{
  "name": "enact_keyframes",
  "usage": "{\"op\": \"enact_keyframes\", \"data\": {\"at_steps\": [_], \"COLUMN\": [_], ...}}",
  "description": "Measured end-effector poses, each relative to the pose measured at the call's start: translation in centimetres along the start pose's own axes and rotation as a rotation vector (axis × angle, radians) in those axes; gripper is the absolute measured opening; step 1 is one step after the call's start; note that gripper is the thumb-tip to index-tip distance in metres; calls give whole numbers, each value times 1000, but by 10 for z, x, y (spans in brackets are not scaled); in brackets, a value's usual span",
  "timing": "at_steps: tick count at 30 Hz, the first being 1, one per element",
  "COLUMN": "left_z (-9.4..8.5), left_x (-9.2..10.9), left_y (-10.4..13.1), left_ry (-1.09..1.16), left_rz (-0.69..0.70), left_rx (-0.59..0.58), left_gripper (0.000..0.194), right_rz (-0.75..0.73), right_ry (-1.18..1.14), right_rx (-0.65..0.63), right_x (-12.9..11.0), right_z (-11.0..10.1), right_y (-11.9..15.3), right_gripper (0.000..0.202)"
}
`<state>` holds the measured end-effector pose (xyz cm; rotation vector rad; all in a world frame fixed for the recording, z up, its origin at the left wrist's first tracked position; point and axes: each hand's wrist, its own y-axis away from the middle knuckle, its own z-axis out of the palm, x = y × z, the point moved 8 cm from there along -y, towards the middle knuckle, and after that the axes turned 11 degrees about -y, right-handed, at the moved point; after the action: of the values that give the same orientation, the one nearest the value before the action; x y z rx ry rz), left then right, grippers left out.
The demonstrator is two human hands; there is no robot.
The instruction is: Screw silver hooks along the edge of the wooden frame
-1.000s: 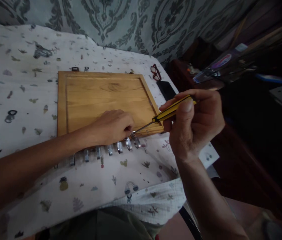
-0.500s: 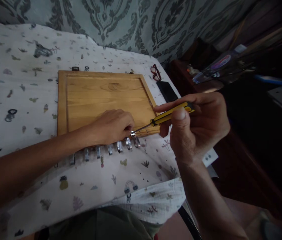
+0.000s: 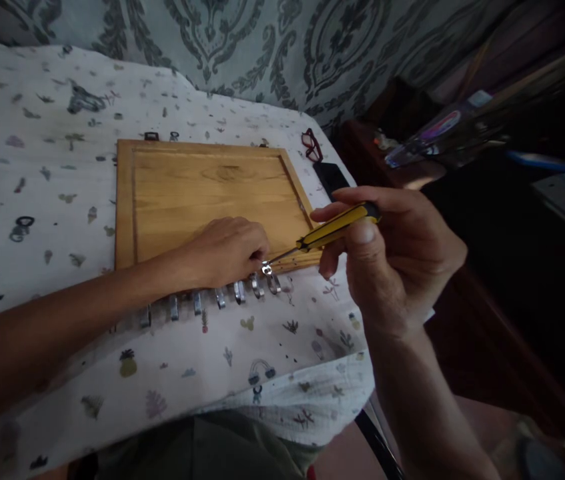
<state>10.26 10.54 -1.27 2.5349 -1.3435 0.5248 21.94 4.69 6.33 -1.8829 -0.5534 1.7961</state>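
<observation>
A wooden panel with a raised frame (image 3: 212, 193) lies flat, and several curved metal clips (image 3: 220, 298) stick out along its near edge. My left hand (image 3: 227, 250) is closed at that edge, its fingertips curled against the rightmost metal clip (image 3: 274, 285); the tips themselves are partly hidden. Between thumb and fingers, my right hand (image 3: 402, 253) grips a yellow and black screwdriver (image 3: 332, 230). Its thin shaft slants down to the left, and the tip meets the shiny base of that clip, beside my left fingers.
Patterned white cloth (image 3: 62, 233) covers the surface under the panel. Past the panel's right side lie a dark phone (image 3: 331, 179) and red-framed glasses (image 3: 311, 145). A clear bottle (image 3: 437, 130) is on dark furniture at the right. A patterned wall (image 3: 262, 53) rises behind.
My right hand has shifted slightly to the right and turned its hold on the screwdriver handle. The screwdriver tip stays at the clip, and my left hand has hardly moved.
</observation>
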Motion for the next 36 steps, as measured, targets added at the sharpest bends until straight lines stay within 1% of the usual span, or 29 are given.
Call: {"op": "enact_keyframes", "data": {"at_steps": [3, 7, 9, 12, 14, 20, 23, 25, 27, 29, 31, 34, 36], "left_z": [-1, -2, -1, 1, 2, 2, 2, 2, 2, 1, 2, 2, 2], "left_x": [1, 2, 1, -1, -1, -2, -2, -2, -2, -1, -2, -2, -3], "left_y": [1, 2, 2, 1, 1, 1, 1, 0, 0, 0, 0, 0, 1], "left_ry": [-16, -32, -36, -24, -18, -26, -21, -16, -32, -48, -48, -38, -35], "left_rz": [-10, -11, -13, -13, -11, -11, -12, -8, -8, -10, -11, -11, -18], "left_rx": [0, 13, 8, 8, 11, 15, 8, 8, 11, 11, 1, 0, 4], "left_gripper": [16, 17, 15, 14, 14, 12, 12, 11, 10, 11, 14, 15, 15], "right_rz": [-19, -19, -4, 46, 65, 4, -8, -1, 15, 24, 20, 2, -4], "right_ry": [-16, -32, -43, -35, -6, 10, -40, -65, -58, -32, 3, 68, 70], "right_rx": [43, 59, 38, -41, -57, 38, 15, -12, -44, -69, -54, 10, 16], "right_x": [-1, -2, -2, -1, 0, -4, -6, -6, -5, -4, -5, -7, -8], "right_z": [1, 4, 5, 7, 6, 1, 4, 4, 4, 5, 3, 0, 1], "right_y": [-1, -5, -6, -6, -5, -4, -7, -8, -7, -6, -4, -3, -4], "right_gripper": [11, 11, 12, 22, 25, 14, 15, 20, 27, 29, 25, 17, 16]}}
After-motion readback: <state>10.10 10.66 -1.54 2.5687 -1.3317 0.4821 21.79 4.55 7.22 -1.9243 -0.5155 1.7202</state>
